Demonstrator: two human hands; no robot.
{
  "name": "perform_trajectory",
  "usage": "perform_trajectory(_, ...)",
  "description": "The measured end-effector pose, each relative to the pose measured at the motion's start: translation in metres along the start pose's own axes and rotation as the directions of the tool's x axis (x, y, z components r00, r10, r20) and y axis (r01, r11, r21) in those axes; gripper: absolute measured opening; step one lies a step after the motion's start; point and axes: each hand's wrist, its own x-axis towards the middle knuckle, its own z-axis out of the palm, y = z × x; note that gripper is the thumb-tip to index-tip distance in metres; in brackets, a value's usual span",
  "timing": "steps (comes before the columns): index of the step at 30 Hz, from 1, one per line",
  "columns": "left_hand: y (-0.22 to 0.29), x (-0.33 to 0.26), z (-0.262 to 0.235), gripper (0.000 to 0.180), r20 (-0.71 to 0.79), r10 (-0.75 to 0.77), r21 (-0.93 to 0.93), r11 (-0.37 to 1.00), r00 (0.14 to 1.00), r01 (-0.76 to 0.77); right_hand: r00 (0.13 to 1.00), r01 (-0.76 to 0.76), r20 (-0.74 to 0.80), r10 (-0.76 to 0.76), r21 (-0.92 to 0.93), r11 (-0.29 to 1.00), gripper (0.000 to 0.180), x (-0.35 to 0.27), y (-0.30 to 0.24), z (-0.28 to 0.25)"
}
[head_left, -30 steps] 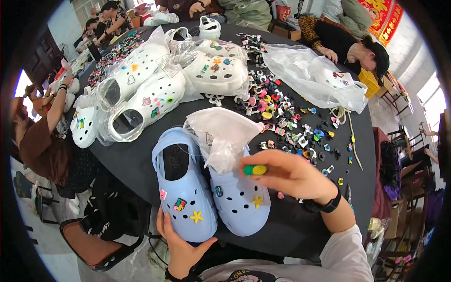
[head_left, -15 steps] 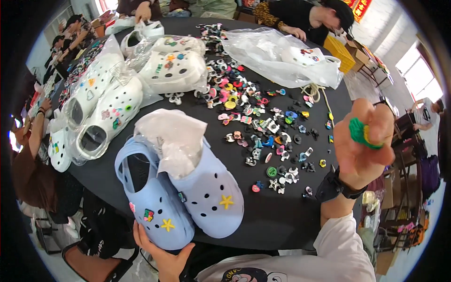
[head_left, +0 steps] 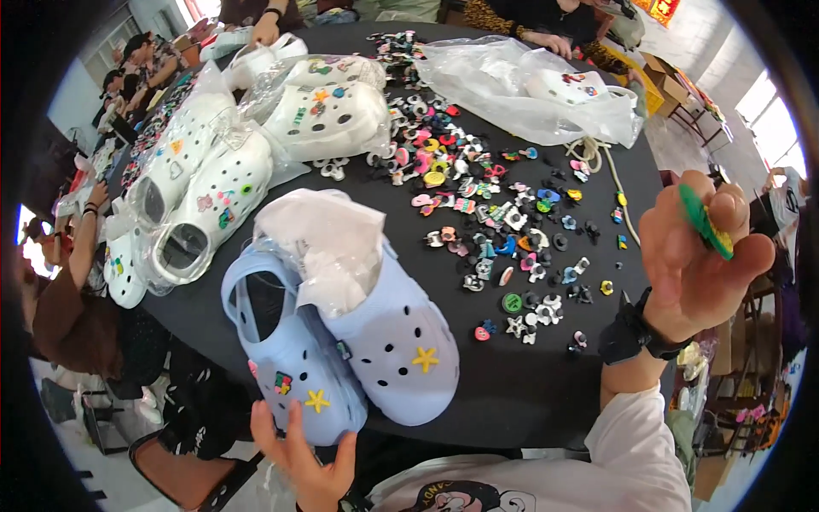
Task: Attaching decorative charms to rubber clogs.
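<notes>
A pair of light blue clogs stands on the table before me. The left clog point(head_left: 281, 341) bears a yellow starfish and small coloured charms; the right clog point(head_left: 405, 363) has one yellow starfish and white packing paper point(head_left: 328, 247) stuffed in its opening. My left hand point(head_left: 311, 456) grips the toe of the left clog, thumb on one side and fingers on the other. Raised above the table's right edge, my right hand point(head_left: 687, 264) pinches a green and yellow shoe charm point(head_left: 708, 224) between thumb and fingers. The charm is tilted nearly edge-on.
Many loose shoe charms point(head_left: 512, 222) lie scattered over the black table point(head_left: 503, 401). White clogs in clear bags point(head_left: 209, 192) stand at the left and back point(head_left: 328, 115). A plastic bag point(head_left: 520, 85) with a white clog lies at the far right beside a cord point(head_left: 623, 192). Co-workers sit around.
My right hand has moved right and turned the green and yellow charm more edge-on. The left fingers have shifted on the clog's toe. The co-worker across has moved to sit more upright.
</notes>
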Motion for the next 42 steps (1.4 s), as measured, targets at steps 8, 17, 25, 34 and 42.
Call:
perform_trajectory(8, -0.004, 0.012, -0.008, 0.06, 0.151, 0.13, 0.143, 0.978, 0.98, -0.152, 0.981, 0.114, 0.172, -0.094, -0.112, 0.987, 0.036, -0.002, 0.031, -0.014)
perform_trajectory(17, -0.014, 0.002, -0.015, 0.05, -0.035, 0.136, 0.082, 0.988, 0.99, -0.133, 0.959, -0.14, 0.202, 0.201, -0.278, 0.95, 0.04, -0.007, 0.035, 0.014)
perform_trajectory(25, -0.009, 0.016, -0.005, 0.065, 0.103, 0.125, 0.037, 0.991, 0.987, -0.129, 0.601, -0.555, 0.327, 0.729, -0.485, 0.675, 0.019, 0.01, 0.077, 0.028)
perform_trajectory(34, -0.004, 0.018, -0.002, 0.064, 0.112, 0.097, 0.015, 0.995, 0.989, -0.099, 0.513, -0.558, 0.49, 0.705, -0.433, 0.707, 0.014, -0.005, 0.134, 0.021)
perform_trajectory(42, 0.016, 0.024, -0.013, 0.066, 0.146, 0.098, 0.155, 0.981, 0.984, -0.12, 0.377, -0.785, 0.451, 0.809, -0.308, 0.537, 0.023, -0.011, 0.147, 0.027)
